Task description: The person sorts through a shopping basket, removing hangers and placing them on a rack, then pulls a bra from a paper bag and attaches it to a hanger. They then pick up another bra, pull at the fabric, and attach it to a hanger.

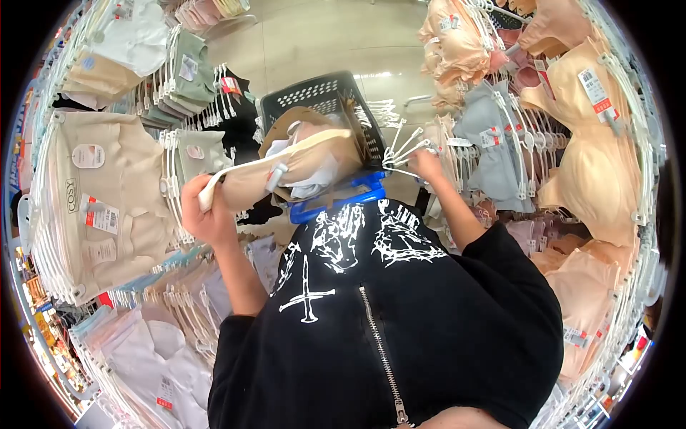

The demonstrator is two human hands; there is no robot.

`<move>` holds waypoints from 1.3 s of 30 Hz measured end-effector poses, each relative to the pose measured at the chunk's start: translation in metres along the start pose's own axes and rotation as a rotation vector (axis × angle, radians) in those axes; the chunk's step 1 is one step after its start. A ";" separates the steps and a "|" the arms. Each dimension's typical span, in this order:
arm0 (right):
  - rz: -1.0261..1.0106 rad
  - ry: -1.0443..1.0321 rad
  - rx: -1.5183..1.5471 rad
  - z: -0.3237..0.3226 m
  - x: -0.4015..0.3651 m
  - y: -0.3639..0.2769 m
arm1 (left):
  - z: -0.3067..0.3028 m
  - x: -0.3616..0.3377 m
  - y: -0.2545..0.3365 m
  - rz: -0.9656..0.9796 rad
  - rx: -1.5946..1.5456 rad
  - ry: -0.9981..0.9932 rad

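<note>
My left hand is closed on one end of a beige bra, which stretches to the right over an open brown cardboard box. A small pale tag hangs from the bra's middle. White and pinkish cloth shows in the box beneath it. To the right, my right hand is closed around several white plastic hangers that fan out to the left. Its fingertips are partly hidden. Between my hands is the blue handle of a cart, close to my body.
A black perforated basket sits in front of me with the box against it. More white hangers lie beside it. Racks of beige underwear line the left, and peach bras hang on the right. Tiled floor runs ahead.
</note>
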State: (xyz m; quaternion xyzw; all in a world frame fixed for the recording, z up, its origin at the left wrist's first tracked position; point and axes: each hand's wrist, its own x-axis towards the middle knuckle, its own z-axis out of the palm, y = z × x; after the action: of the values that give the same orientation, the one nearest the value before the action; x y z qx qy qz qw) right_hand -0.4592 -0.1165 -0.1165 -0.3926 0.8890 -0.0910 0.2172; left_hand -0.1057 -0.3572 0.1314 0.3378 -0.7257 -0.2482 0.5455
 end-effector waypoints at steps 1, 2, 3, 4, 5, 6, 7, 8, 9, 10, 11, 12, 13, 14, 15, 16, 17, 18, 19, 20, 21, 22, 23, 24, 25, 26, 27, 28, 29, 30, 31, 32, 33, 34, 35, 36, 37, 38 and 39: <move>0.030 -0.086 -0.177 0.010 -0.007 -0.001 | 0.001 0.001 0.003 0.042 0.046 -0.038; 0.064 -0.116 -0.237 0.018 -0.012 -0.001 | 0.003 0.000 0.002 0.061 0.053 -0.049; 0.100 -0.145 -0.295 0.025 -0.016 -0.005 | 0.003 -0.002 0.003 0.063 0.072 -0.055; 0.139 -0.173 -0.352 0.030 -0.018 -0.007 | 0.003 -0.003 0.005 0.066 0.090 -0.063; 0.158 -0.204 -0.342 0.034 -0.018 -0.008 | 0.004 -0.004 0.006 0.068 0.107 -0.073; 0.177 -0.234 -0.334 0.036 -0.018 -0.007 | 0.004 -0.005 0.008 0.067 0.115 -0.074; 0.198 -0.265 -0.326 0.038 -0.019 -0.007 | 0.003 -0.006 0.008 0.048 0.111 -0.082; 0.199 -0.269 -0.326 0.040 -0.019 -0.005 | 0.002 -0.010 0.007 0.029 0.107 -0.090; 0.199 -0.272 -0.326 0.037 -0.018 -0.006 | 0.001 -0.012 0.006 0.009 0.102 -0.096; 0.198 -0.275 -0.328 0.034 -0.016 -0.008 | 0.001 -0.012 0.006 0.008 0.093 -0.092; 0.176 -0.249 -0.339 0.032 -0.015 -0.010 | 0.001 -0.013 0.006 0.004 0.085 -0.085; 0.153 -0.224 -0.351 0.028 -0.015 -0.013 | 0.000 -0.015 0.005 -0.001 0.078 -0.079; 0.130 -0.200 -0.363 0.025 -0.016 -0.016 | -0.001 -0.018 0.004 -0.005 0.073 -0.083; 0.116 -0.203 -0.360 0.022 -0.017 -0.019 | 0.000 -0.020 0.002 -0.009 0.068 -0.087; 0.104 -0.205 -0.356 0.019 -0.018 -0.021 | 0.000 -0.022 0.002 -0.012 0.062 -0.091; 0.092 -0.205 -0.353 0.015 -0.019 -0.023 | 0.000 -0.023 0.003 -0.016 0.072 -0.108; 0.092 -0.207 -0.345 0.011 -0.020 -0.025 | 0.000 -0.025 0.005 -0.020 0.081 -0.123; 0.093 -0.209 -0.337 0.008 -0.023 -0.026 | 0.001 -0.026 0.006 -0.024 0.091 -0.139; 0.093 -0.211 -0.329 0.006 -0.024 -0.027 | 0.001 -0.027 0.005 -0.022 0.084 -0.140; 0.092 -0.213 -0.332 0.005 -0.025 -0.026 | 0.001 -0.030 0.004 -0.020 0.077 -0.141; 0.092 -0.215 -0.335 0.002 -0.027 -0.025 | 0.001 -0.031 0.003 -0.019 0.070 -0.144; 0.092 -0.217 -0.337 0.000 -0.028 -0.024 | 0.001 -0.032 0.003 -0.019 0.056 -0.147; 0.106 -0.211 -0.346 -0.002 -0.029 -0.023 | 0.000 -0.033 0.002 -0.021 0.049 -0.149; 0.119 -0.204 -0.354 -0.011 -0.031 -0.025 | 0.000 -0.034 0.001 -0.023 0.040 -0.151; 0.134 -0.197 -0.363 -0.018 -0.033 -0.027 | 0.000 -0.035 0.001 -0.025 0.031 -0.153; 0.136 -0.190 -0.361 -0.021 -0.035 -0.027 | -0.001 -0.036 0.001 -0.034 0.028 -0.155; 0.137 -0.182 -0.359 -0.024 -0.036 -0.025 | 0.000 -0.037 0.002 -0.043 0.024 -0.156; 0.139 -0.173 -0.357 -0.026 -0.036 -0.024 | 0.000 -0.037 0.003 -0.051 0.019 -0.156; 0.133 -0.153 -0.362 -0.028 -0.037 -0.021 | 0.000 -0.037 0.003 -0.045 0.019 -0.160; 0.125 -0.132 -0.368 -0.033 -0.040 -0.023 | 0.001 -0.037 0.004 -0.040 0.019 -0.162; 0.115 -0.112 -0.373 -0.037 -0.043 -0.027 | 0.000 -0.038 0.004 -0.035 0.023 -0.164; 0.125 -0.185 -0.395 -0.045 -0.046 -0.028 | -0.002 -0.038 0.005 -0.071 0.013 -0.173; 0.132 -0.257 -0.417 -0.076 -0.054 -0.045 | -0.003 -0.038 0.006 -0.106 0.004 -0.180; 0.128 -0.357 -0.425 -0.103 -0.060 -0.059 | -0.004 -0.038 0.007 -0.139 -0.003 -0.184; 0.092 -0.336 -0.465 -0.112 -0.061 -0.053 | -0.005 -0.037 0.007 -0.180 -0.033 -0.174; 0.054 -0.195 -0.456 -0.138 -0.075 -0.063 | -0.005 -0.037 0.006 -0.219 -0.061 -0.164; 0.151 -0.318 -0.430 -0.178 -0.086 -0.092 | -0.006 -0.037 0.004 -0.257 -0.086 -0.155; 0.101 -0.201 -0.317 -0.201 -0.097 -0.103 | -0.008 -0.037 0.002 -0.330 -0.121 -0.158; 0.101 -0.113 -0.173 -0.217 -0.104 -0.109 | -0.009 -0.034 0.002 -0.345 -0.136 -0.155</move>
State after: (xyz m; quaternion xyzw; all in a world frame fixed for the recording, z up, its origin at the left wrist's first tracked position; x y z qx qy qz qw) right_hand -0.4246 -0.1147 0.1454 -0.3690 0.8986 0.0192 0.2366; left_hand -0.0913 -0.3296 0.1144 0.3995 -0.6784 -0.4117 0.4591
